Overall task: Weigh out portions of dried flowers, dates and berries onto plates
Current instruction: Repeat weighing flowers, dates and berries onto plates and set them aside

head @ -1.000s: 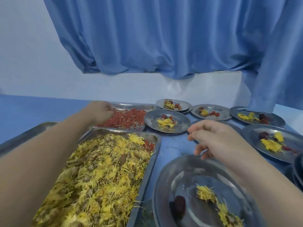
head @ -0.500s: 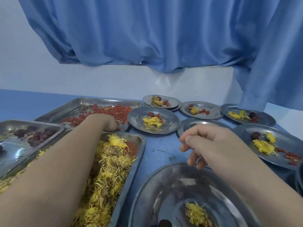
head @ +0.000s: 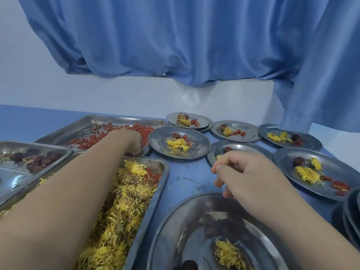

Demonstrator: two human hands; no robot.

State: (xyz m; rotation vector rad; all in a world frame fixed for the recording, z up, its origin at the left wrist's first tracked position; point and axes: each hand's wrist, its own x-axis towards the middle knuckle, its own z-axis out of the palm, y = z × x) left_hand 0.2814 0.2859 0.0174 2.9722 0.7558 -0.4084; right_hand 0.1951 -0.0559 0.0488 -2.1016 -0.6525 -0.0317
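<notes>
While the left hand (head: 134, 143) is down in the rectangular steel tray (head: 91, 118) of red dried berries (head: 87, 142), we log progress.

Done: five round steel plates carry yellow flowers, a dark date and red berries together. These are the centre plate (head: 202, 147), the far stacked plate (head: 203, 121), the back-middle plate (head: 251, 133), the back-right plate (head: 311, 143) and the large right plate (head: 282, 162).

Open items: the large near plate (head: 167, 227) holds only a tuft of yellow dried flowers (head: 228, 254) and one dark date (head: 188, 265) at the frame's bottom edge. It has no berries, so we judge berries to be its next addition. The half-hidden plate (head: 214, 151) behind the right hand (head: 249, 178) shows a date and some yellow; its remainder is covered. Spare plates (head: 350, 211) are stacked at the right edge, so we expect more portions to follow.

Grip: the left fingertips are buried in berries, and we cannot tell whether they hold any. The right hand hovers over the blue table (head: 185, 178), its fingers loosely curled with the thumb on the forefinger, and nothing is visible in it.

Change against earlier frames: the left hand has shifted towards the near right corner of the berry tray. The right hand stays roughly in place. The steel tray of dark dates (head: 66, 151), absent a second ago, now shows at left. The tray of yellow flowers (head: 165, 172) sits lower-left in view.
</notes>
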